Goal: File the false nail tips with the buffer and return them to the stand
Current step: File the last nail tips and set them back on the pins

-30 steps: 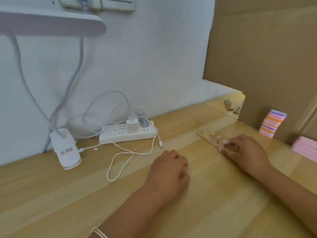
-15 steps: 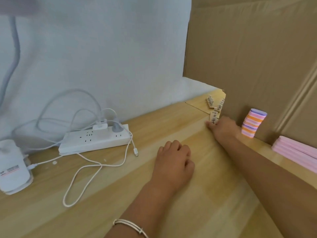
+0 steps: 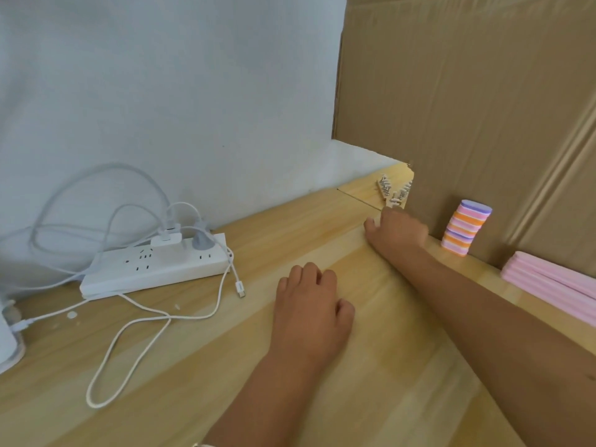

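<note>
Two wooden stands studded with pale false nail tips lie at the far end of the table (image 3: 371, 375), one (image 3: 384, 184) angled against the other (image 3: 401, 195), right at the cut edge of a cardboard panel (image 3: 467, 108). The right hand (image 3: 400, 232) reaches out to them, its fingertips at the nearer stand. The back of the hand hides the fingers, so whether it grips anything cannot be told. Just right of it, a stack of buffer blocks (image 3: 466, 228) in pink, orange and purple bands stands against the cardboard. Further right lies a pile of pink strips (image 3: 554, 282).

The left hand (image 3: 311, 312) rests knuckles-up mid-table, fingers loosely curled under, holding nothing that shows. To its left sits a white power strip (image 3: 154, 269) carrying a white charger (image 3: 166, 241) and a grey plug (image 3: 200, 241). A white cable (image 3: 135, 330) loops across the wood. Any print on the strip is too small to read.
</note>
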`<state>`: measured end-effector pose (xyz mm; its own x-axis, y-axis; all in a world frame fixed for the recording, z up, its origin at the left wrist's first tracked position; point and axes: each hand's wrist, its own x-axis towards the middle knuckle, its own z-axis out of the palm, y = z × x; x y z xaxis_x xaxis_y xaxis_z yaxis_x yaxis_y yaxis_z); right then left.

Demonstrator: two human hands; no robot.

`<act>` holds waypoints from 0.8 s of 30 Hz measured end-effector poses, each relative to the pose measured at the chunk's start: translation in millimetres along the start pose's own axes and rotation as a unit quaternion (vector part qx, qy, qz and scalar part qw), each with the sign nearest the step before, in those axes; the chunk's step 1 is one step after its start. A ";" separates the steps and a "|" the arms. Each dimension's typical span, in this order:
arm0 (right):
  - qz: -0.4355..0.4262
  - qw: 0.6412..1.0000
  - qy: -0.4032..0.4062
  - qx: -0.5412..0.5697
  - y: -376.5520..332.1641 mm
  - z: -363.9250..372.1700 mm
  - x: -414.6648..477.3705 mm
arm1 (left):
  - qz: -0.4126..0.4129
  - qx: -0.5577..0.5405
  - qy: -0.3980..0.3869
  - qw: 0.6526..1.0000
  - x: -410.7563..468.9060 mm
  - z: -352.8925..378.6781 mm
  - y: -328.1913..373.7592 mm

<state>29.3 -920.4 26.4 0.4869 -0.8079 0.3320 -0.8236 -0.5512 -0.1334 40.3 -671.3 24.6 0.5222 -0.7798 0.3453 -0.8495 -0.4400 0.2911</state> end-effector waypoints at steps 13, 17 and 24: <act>0.051 0.991 -0.120 -0.036 -12.6 3.6 36.8 | -0.007 -0.046 0.000 0.999 7.6 4.4 -4.5; -0.062 0.992 -0.063 0.091 -12.3 -34.7 -9.7 | 0.022 -0.132 -0.098 0.986 2.7 -27.9 -14.7; -0.482 0.768 -0.261 0.331 -62.9 -115.5 -212.0 | 0.006 -0.166 0.031 0.986 -112.3 -135.7 -101.4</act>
<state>-55.7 -690.4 72.2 0.9704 0.1634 0.1776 0.2364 -0.7917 -0.5634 78.0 -478.7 77.4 0.5243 -0.7509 0.4015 -0.7898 -0.2527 0.5589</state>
